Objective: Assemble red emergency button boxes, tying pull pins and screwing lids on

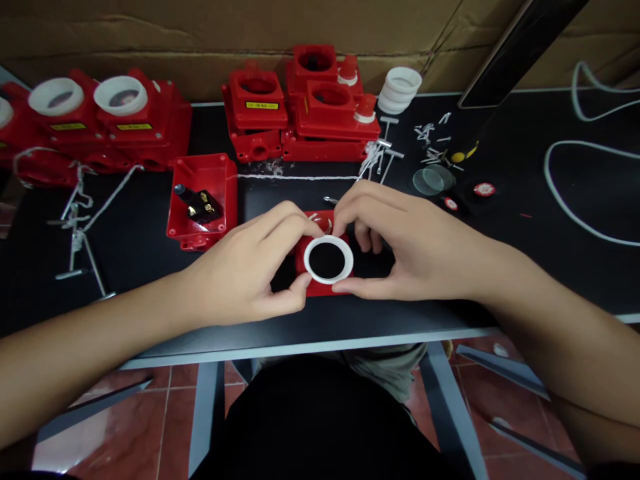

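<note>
At the front middle of the table, a white plastic ring [349, 259] sits over a red plastic cover [319, 289], with a dark opening showing through it. My left hand [255, 263] grips the ring's left side between thumb and fingertips. On the opposite side my right hand [405, 243] pinches the rim with thumb and index finger, its other fingers curled. Both hands hide much of the red cover. Just left of them stands an open red box [227, 193] with a black part with brass-coloured terminals [204, 208] inside.
Assembled red housings [175, 123] with white rings stand at back left; more red housings [257, 100] stand at back centre. White rings [399, 93] are stacked behind my right hand. Screws [425, 133], T-handled tools [393, 155], clear discs [431, 179] and a white cable [553, 173] lie rightward.
</note>
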`<state>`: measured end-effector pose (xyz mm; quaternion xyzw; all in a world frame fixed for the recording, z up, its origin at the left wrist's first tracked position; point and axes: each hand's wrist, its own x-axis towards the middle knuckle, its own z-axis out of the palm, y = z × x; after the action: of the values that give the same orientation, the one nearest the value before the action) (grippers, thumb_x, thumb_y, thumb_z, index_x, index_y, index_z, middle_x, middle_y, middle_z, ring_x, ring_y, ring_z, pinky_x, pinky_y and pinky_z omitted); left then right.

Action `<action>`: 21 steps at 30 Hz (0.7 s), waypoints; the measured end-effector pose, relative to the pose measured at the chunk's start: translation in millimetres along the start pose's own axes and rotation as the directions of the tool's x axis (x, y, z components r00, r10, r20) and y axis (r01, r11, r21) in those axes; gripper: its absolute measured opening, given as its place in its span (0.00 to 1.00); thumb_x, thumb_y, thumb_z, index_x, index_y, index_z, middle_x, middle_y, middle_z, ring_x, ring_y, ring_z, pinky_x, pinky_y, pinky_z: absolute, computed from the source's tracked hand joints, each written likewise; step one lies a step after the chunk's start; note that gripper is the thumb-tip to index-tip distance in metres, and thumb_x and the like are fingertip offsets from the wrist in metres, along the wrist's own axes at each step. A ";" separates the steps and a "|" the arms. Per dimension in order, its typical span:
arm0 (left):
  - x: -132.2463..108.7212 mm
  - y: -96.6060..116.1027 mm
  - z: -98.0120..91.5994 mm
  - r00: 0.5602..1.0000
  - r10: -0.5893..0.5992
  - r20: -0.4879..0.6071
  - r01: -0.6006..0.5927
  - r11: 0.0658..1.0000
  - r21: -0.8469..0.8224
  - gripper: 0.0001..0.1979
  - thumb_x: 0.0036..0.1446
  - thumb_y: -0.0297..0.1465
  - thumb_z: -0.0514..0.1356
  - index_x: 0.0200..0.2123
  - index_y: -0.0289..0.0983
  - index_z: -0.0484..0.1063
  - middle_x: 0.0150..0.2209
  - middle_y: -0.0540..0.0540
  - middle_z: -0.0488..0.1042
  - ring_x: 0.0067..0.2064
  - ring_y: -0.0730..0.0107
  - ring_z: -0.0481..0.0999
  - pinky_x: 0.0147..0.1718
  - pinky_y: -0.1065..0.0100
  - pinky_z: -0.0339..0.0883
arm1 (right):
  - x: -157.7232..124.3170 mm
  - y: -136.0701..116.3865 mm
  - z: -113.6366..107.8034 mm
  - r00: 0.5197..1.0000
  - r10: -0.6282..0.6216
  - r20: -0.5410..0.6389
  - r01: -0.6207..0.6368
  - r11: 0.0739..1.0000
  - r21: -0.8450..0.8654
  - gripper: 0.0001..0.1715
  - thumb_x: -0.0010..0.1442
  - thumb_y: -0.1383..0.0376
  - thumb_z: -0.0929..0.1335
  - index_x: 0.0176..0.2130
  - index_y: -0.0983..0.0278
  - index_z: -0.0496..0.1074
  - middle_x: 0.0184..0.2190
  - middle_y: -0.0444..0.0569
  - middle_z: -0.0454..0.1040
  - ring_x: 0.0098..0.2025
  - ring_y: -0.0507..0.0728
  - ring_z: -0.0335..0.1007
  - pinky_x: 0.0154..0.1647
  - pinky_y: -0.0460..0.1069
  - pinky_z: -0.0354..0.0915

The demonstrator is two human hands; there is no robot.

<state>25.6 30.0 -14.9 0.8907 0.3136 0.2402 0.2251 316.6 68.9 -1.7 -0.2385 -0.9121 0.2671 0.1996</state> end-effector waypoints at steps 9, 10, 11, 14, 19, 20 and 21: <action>0.6 2.6 2.8 1.000 -0.021 0.001 0.021 1.000 -0.019 0.17 0.73 0.37 0.70 0.59 0.38 0.74 0.53 0.41 0.80 0.50 0.56 0.85 0.51 0.58 0.81 | -1.8 -4.4 -5.9 0.998 -0.051 0.040 0.051 0.999 0.003 0.24 0.69 0.59 0.77 0.60 0.62 0.76 0.57 0.56 0.78 0.38 0.54 0.75 0.33 0.51 0.73; 0.3 2.4 3.3 1.000 -0.025 -0.003 0.025 0.999 -0.021 0.18 0.72 0.37 0.70 0.59 0.38 0.73 0.53 0.41 0.80 0.50 0.56 0.85 0.51 0.58 0.81 | -1.7 -4.3 -5.8 0.998 -0.053 0.037 0.053 0.999 0.002 0.23 0.69 0.59 0.77 0.59 0.62 0.76 0.56 0.55 0.78 0.38 0.54 0.75 0.33 0.51 0.72; -0.2 2.3 3.8 0.999 -0.031 -0.009 0.031 0.999 -0.022 0.19 0.72 0.37 0.71 0.59 0.38 0.72 0.53 0.41 0.80 0.50 0.56 0.85 0.51 0.57 0.81 | -1.6 -4.2 -5.6 0.998 -0.056 0.035 0.056 0.998 0.002 0.22 0.69 0.59 0.77 0.58 0.62 0.76 0.55 0.55 0.78 0.38 0.54 0.75 0.33 0.50 0.72; -1.7 2.5 4.9 0.998 -0.057 -0.037 0.056 0.998 -0.035 0.21 0.71 0.39 0.71 0.59 0.38 0.69 0.53 0.40 0.80 0.49 0.56 0.85 0.49 0.57 0.82 | -1.4 -4.3 -4.2 0.998 -0.051 0.028 0.051 0.999 -0.010 0.21 0.69 0.58 0.77 0.57 0.62 0.77 0.53 0.53 0.78 0.37 0.54 0.74 0.32 0.51 0.70; -2.1 3.2 5.5 0.999 -0.043 -0.014 0.043 0.998 -0.041 0.23 0.69 0.40 0.74 0.55 0.39 0.67 0.53 0.42 0.79 0.49 0.58 0.83 0.49 0.58 0.81 | -0.8 -5.9 -1.5 1.000 -0.016 0.012 0.016 0.999 -0.049 0.21 0.68 0.55 0.78 0.54 0.63 0.77 0.50 0.53 0.78 0.34 0.53 0.71 0.30 0.51 0.64; -2.0 3.1 5.6 0.999 -0.044 -0.009 0.043 0.998 -0.035 0.25 0.68 0.40 0.76 0.55 0.39 0.67 0.54 0.42 0.79 0.50 0.58 0.83 0.49 0.59 0.81 | -0.6 -6.4 -1.1 1.000 -0.013 0.012 0.014 0.999 -0.049 0.21 0.68 0.55 0.78 0.54 0.63 0.78 0.50 0.52 0.78 0.34 0.53 0.71 0.29 0.50 0.64; -1.9 3.0 5.6 0.999 -0.048 -0.009 0.047 0.998 -0.029 0.26 0.67 0.40 0.77 0.56 0.40 0.67 0.55 0.42 0.79 0.50 0.58 0.83 0.49 0.59 0.81 | -0.3 -6.9 -0.9 1.000 -0.011 0.010 0.011 0.999 -0.051 0.21 0.68 0.55 0.78 0.54 0.63 0.77 0.49 0.52 0.78 0.34 0.53 0.71 0.30 0.51 0.63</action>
<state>28.9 25.2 -18.2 0.8785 0.3323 0.2436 0.2419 315.0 64.0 2.9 -0.2371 -0.9209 0.2438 0.1904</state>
